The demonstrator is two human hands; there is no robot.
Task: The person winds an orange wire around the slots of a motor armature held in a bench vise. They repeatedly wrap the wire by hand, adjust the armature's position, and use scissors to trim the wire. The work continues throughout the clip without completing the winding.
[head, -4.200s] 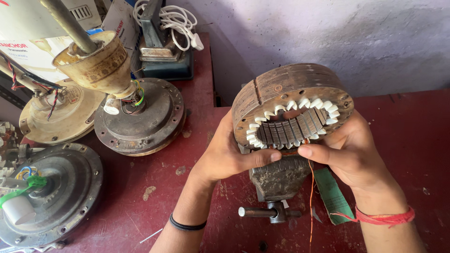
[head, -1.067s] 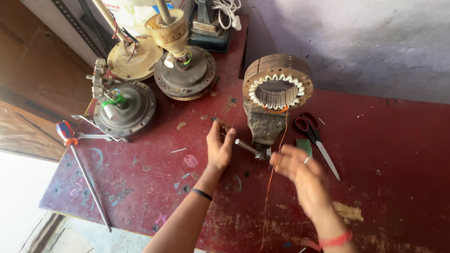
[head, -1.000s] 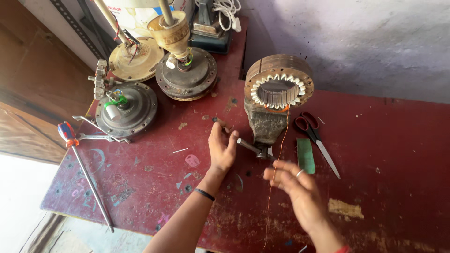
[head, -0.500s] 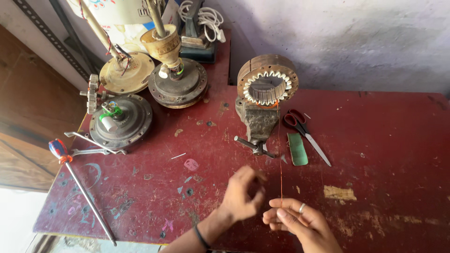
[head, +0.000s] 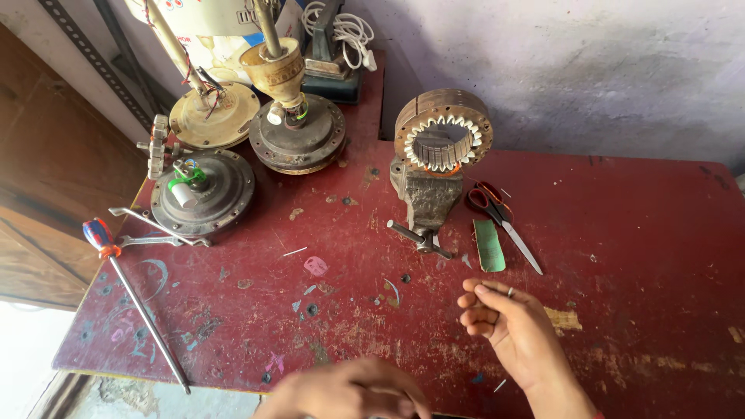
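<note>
**Hands low over the red tabletop, stator ring up in the vise**

The right hand (head: 508,326) hovers above the worn red tabletop (head: 636,233), fingers loosely curled with thumb and forefinger drawn together. Whether this grip pinches a fine wire cannot be told; nothing shows clearly between the fingertips. A ring sits on one finger.

The left hand (head: 341,392) is blurred at the bottom edge, below and to the left of the right hand. Its grip looks loosely cupped, but whether it grasps anything cannot be told.

Up and away from the right hand's grip, well apart from it, the stator ring (head: 442,140) stands on edge, clamped in a small bench vise (head: 425,198). Pale insulation lines its inner slots. The vise handle sticks out toward the hands.

Between the vise and the right hand lies a green strip (head: 489,245), with red-handled scissors (head: 500,221) just beside it.

Far to the left of both hands stand three fan motor housings (head: 203,194), two of them with rods rising from them. A screwdriver (head: 132,299) with a red and blue handle lies near the left edge of the tabletop. A coiled white cord (head: 349,31) rests at the back by the wall.
</note>
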